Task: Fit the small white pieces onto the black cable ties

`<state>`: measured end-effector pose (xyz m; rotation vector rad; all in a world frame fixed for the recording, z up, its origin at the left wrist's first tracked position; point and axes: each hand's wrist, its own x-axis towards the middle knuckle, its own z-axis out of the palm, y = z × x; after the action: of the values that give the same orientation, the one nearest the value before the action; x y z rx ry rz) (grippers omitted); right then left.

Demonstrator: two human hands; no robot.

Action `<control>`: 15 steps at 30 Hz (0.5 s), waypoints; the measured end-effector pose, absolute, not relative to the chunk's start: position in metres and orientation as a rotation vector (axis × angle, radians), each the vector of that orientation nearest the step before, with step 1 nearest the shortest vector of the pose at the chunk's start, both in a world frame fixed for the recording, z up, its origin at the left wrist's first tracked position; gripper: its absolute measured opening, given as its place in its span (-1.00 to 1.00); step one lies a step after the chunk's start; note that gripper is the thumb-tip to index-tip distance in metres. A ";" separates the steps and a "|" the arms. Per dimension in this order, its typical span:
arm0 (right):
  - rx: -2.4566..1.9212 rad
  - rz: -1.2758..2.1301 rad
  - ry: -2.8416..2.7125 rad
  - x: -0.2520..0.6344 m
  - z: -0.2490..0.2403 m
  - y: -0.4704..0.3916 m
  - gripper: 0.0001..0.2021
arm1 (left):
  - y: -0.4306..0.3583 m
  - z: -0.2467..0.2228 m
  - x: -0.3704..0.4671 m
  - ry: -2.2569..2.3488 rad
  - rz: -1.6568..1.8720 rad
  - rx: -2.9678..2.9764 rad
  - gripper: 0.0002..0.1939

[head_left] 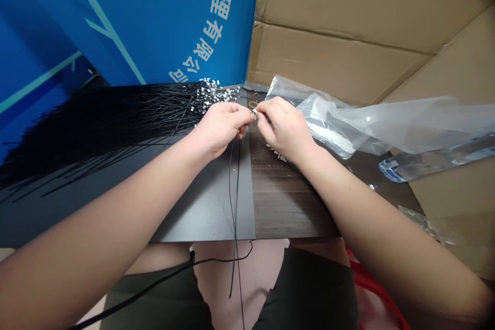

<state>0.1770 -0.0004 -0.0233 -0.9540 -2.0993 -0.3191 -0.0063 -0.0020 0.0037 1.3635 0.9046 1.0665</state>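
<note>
Centrally, a white piece (254, 111) sits between the hands (219, 125).

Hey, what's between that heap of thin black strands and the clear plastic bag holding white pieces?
In the head view: the left hand and right hand, fingertips meeting at a tiny white piece, with dark tabletop below.

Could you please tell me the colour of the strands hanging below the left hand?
Black strands, shown in the head view.

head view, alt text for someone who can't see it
A left hand and right hand meet at a small white piece, thin black strands hanging below. A heap of white-tipped black strands lies left; a clear plastic bag lies right.
</note>
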 end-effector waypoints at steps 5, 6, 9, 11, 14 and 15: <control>-0.911 -0.308 -2.105 0.178 -0.023 -0.001 -0.81 | -0.005 0.010 -0.005 0.884 1.045 1.287 -0.78; -0.895 -0.314 -2.103 0.178 -0.023 -0.001 -0.81 | -0.006 0.011 -0.005 0.882 1.042 1.281 -0.79; -0.872 -0.309 -2.104 0.179 -0.022 -0.001 -0.81 | -0.007 0.013 -0.006 0.885 1.031 1.271 -0.82; -0.875 -0.295 -2.110 0.179 -0.021 -0.002 -0.80 | -0.007 0.014 -0.006 0.887 1.022 1.263 -0.83; -0.877 -0.297 -2.113 0.179 -0.021 -0.002 -0.80 | -0.007 0.014 -0.007 0.879 1.008 1.261 -0.82; -0.875 -0.300 -2.113 0.179 -0.020 -0.002 -0.79 | -0.007 0.014 -0.006 0.877 1.006 1.262 -0.82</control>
<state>0.1788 -0.0023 -0.0205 -0.8746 -2.1129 -0.3003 -0.0065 -0.0072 0.0135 1.2623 0.8767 1.0058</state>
